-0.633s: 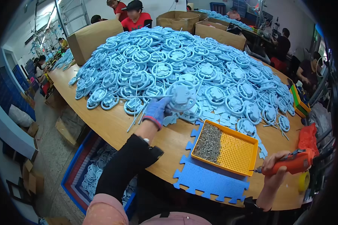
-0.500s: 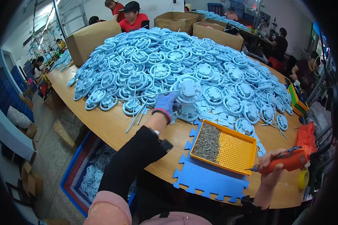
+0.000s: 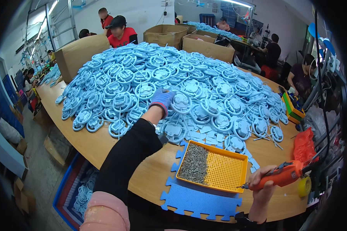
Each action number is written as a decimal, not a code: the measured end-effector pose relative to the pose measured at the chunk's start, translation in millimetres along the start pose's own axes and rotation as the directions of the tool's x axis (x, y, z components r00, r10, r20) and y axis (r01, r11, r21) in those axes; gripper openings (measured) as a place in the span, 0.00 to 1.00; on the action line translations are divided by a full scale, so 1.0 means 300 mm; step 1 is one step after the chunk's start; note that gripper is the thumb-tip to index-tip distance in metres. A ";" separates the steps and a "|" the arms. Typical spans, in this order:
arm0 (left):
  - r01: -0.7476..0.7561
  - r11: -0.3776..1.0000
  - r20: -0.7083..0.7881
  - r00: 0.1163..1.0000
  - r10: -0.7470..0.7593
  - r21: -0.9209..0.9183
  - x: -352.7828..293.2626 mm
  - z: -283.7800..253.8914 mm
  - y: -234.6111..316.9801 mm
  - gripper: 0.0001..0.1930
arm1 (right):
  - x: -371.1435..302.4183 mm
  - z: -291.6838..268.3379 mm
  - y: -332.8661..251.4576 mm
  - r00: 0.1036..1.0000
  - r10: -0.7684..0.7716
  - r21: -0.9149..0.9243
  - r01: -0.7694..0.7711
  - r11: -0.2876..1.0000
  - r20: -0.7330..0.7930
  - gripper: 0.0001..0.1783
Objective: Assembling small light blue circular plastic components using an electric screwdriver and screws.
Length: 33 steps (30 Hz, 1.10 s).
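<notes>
Near the frame's centre, your blue-gloved left hand (image 3: pixel 162 101) curls at a round light-blue plastic part (image 3: pixel 180 103), whether gripping I cannot tell, and tugging could slide the light-blue plastic heap (image 3: pixel 115 88); lower right, your bare right hand (image 3: pixel 261 183) grips an orange power screwdriver (image 3: pixel 277 176) that could jolt the yellow plastic tray (image 3: pixel 227 173).

Left grip (image 3: pixel 164 97) in a blue-violet glove (image 3: pixel 160 101) with a reddish cuff (image 3: pixel 164 110), close-fitting long black oversleeve (image 3: pixel 129 156), pink sleeve (image 3: pixel 106 211) above it, dark band (image 3: pixel 245 221) at the right wrist (image 3: pixel 258 213)
</notes>
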<state>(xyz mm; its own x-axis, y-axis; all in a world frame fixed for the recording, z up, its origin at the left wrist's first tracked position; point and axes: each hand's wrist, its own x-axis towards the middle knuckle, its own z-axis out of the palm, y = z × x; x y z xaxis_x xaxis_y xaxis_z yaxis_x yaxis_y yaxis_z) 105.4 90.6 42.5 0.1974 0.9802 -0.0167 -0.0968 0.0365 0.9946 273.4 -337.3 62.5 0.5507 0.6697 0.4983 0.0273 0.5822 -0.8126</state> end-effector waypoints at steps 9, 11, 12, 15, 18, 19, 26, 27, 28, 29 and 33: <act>0.165 0.978 0.180 0.966 -0.186 0.127 0.014 -0.098 -0.095 0.29 | 0.075 0.070 0.018 0.972 0.125 0.045 -0.137 0.990 0.197 0.35; 0.174 0.971 0.196 0.959 -0.204 0.162 -0.020 -0.142 -0.100 0.26 | 0.056 0.092 -0.005 0.940 0.174 -0.011 -0.179 0.984 0.293 0.43; 0.164 0.967 0.188 0.961 -0.201 0.193 -0.035 -0.170 -0.105 0.25 | 0.042 0.098 -0.011 0.937 0.160 0.004 -0.170 0.985 0.312 0.43; 0.129 0.987 0.156 0.977 -0.143 0.100 -0.040 -0.127 -0.175 0.21 | 0.042 -0.015 0.035 0.791 0.148 -0.031 -0.160 0.987 0.593 0.51; 0.214 0.975 0.151 0.967 -0.203 -0.058 -0.109 -0.093 -0.163 0.21 | 0.091 0.075 0.028 0.874 0.014 -0.091 0.035 0.995 0.486 0.26; 0.228 0.961 0.181 0.963 -0.198 -0.160 -0.104 -0.066 -0.178 0.19 | 0.133 0.046 0.062 0.877 0.119 -0.275 0.015 0.961 0.465 0.26; 0.274 0.928 0.103 0.961 -0.256 -0.254 -0.268 -0.143 -0.098 0.16 | 0.230 0.082 0.390 0.742 0.457 -0.867 0.471 0.165 0.490 0.19; 0.290 0.919 0.126 0.956 -0.265 -0.269 -0.271 -0.141 -0.086 0.17 | 0.221 0.052 0.411 0.796 0.353 -0.870 0.442 0.217 0.492 0.15; 0.293 0.917 0.128 0.955 -0.267 -0.272 -0.270 -0.140 -0.085 0.17 | 0.218 0.025 0.430 0.842 0.249 -0.869 0.414 0.272 0.479 0.11; 0.297 0.901 0.119 0.955 -0.273 -0.317 -0.256 -0.136 -0.094 0.16 | 0.228 0.010 0.450 0.877 0.195 -0.871 0.361 0.333 0.438 0.06; 0.220 0.899 0.115 0.975 -0.190 -0.378 -0.181 -0.184 -0.096 0.15 | 0.253 0.044 0.433 0.859 0.003 -0.805 0.479 0.350 0.512 0.04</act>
<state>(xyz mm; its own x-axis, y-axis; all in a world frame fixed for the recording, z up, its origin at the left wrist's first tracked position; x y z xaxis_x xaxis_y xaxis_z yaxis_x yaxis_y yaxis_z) 43.5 47.0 9.2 0.3227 0.9265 -0.1936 -0.4123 0.3217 0.8524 307.7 -204.8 -1.1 0.0457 0.8133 0.5801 0.9449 0.1532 -0.2892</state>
